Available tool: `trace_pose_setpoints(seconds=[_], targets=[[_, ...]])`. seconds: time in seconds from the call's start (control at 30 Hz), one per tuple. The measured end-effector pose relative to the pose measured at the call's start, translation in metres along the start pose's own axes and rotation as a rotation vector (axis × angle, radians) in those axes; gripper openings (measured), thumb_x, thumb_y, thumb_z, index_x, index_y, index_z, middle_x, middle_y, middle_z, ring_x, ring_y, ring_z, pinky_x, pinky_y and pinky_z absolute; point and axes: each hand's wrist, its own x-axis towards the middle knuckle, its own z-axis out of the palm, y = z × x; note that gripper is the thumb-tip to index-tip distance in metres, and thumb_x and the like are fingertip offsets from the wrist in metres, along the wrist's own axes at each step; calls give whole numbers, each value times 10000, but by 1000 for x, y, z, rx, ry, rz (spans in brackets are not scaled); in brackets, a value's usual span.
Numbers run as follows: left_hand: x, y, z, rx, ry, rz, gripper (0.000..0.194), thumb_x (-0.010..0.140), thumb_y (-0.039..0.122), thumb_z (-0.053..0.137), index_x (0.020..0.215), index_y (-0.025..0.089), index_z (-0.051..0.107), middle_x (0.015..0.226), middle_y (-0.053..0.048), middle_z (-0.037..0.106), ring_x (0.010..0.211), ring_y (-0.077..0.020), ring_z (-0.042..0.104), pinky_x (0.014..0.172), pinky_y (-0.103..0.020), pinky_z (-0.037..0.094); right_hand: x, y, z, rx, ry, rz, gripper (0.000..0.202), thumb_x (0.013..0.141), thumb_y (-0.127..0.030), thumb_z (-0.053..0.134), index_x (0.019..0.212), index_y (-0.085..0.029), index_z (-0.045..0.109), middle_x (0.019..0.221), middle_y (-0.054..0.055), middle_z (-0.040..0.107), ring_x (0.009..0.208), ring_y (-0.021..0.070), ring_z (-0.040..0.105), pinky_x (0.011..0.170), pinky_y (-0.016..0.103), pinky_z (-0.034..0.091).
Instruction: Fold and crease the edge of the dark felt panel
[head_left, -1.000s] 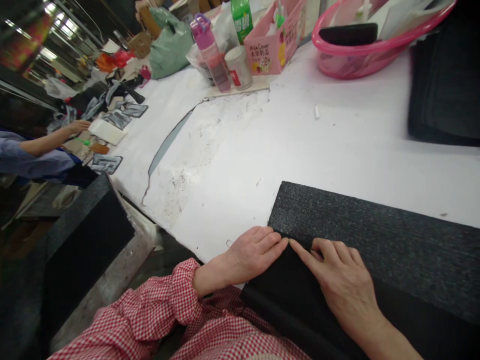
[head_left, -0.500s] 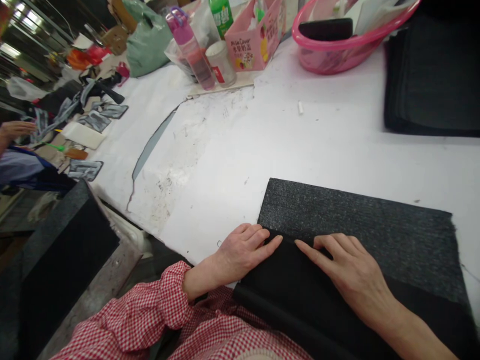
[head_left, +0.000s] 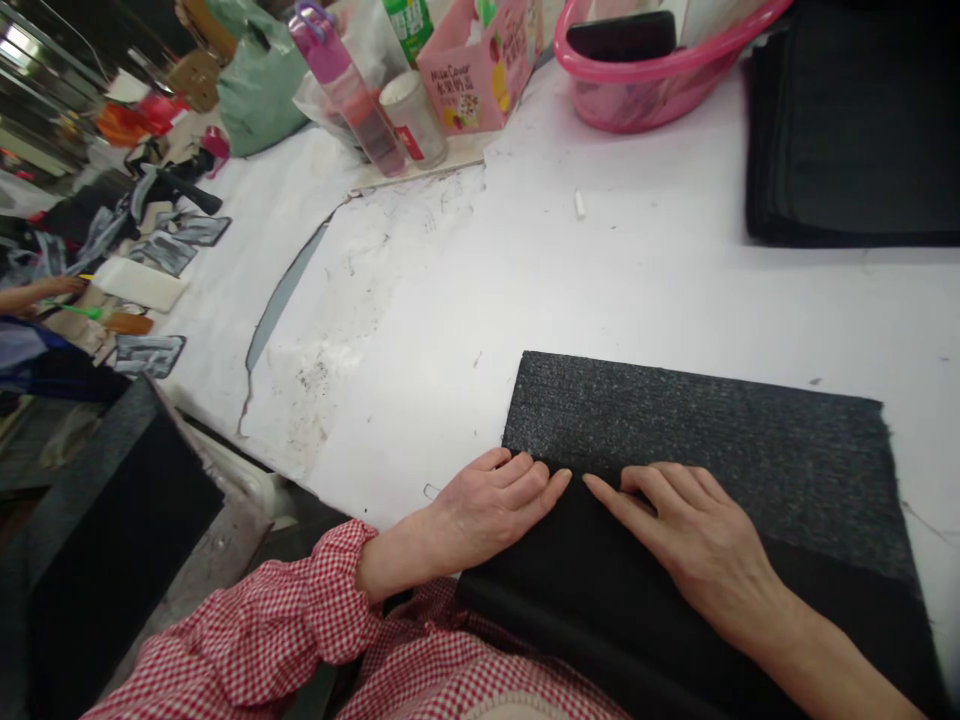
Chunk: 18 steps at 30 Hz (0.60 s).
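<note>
Black cloth (head_left: 585, 590) along a speckled panel (head_left: 697, 420), near edge of the white counter (head_left: 420, 340), left hand (head_left: 491, 505) and right hand (head_left: 697, 545) touching cloth, fingertips nearly meeting (whether either grip pinches, cannot tell)

Left hand (head_left: 487, 505): slid rightward over the dark grey sheet (head_left: 697, 420) at the desk's (head_left: 420, 340) near edge | Right hand (head_left: 705, 535): also further right; a small gap now parts its fingertip from the left thumb | Co-worker's hand (head_left: 67, 286), desk's left edge: lower, nearer the white block (head_left: 140, 284) than half a second ago | View: sheet's right end, cut off a second ago, shows
</note>
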Motion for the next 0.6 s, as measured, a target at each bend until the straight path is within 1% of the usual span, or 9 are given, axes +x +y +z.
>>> trace_pose_setpoints(seconds=[0.1, 0.17, 0.33, 0.47, 0.6], targets=[[5, -1, -1, -14, -19, 25, 432, 973, 137, 444, 1403, 107, 413, 1127, -97, 594, 995, -204, 548, 830, -348, 475, -9, 6, -3, 21, -7, 6, 398, 966, -116, 419, 1346, -197, 501, 1018, 72, 567, 945, 208, 510, 808, 359, 403], [8, -1, -1, -30, -28, 25, 430, 973, 144, 451, 1401, 117, 413, 1095, -88, 597, 978, -201, 548, 824, -351, 467, -16, 9, -5, 34, -8, 12, 397, 969, -114, 411, 1348, -192, 501, 1032, 74, 567, 952, 205, 507, 810, 354, 404], [13, 3, -1, -62, -10, 33, 405, 976, 105, 434, 1379, 69, 427, 1159, -94, 586, 1105, -203, 508, 944, -361, 415, -26, 14, -8, 53, -1, 42, 385, 973, -115, 411, 1329, -206, 526, 1028, 70, 567, 941, 194, 503, 812, 352, 408], [17, 5, -4, -66, -64, 61, 417, 990, 126, 405, 1401, 58, 396, 1165, -100, 583, 1052, -201, 518, 893, -351, 420, -29, 16, -9, 61, 6, 48, 378, 967, -113, 418, 1308, -212, 547, 1025, 71, 566, 934, 195, 509, 806, 355, 414], [25, 5, -8, -39, -124, 87, 445, 995, 136, 389, 1436, 89, 354, 1146, -93, 576, 985, -195, 519, 823, -345, 420, -33, 18, -10, 59, 18, 44, 376, 964, -108, 417, 1301, -197, 556, 1014, 76, 556, 929, 206, 502, 790, 360, 401]])
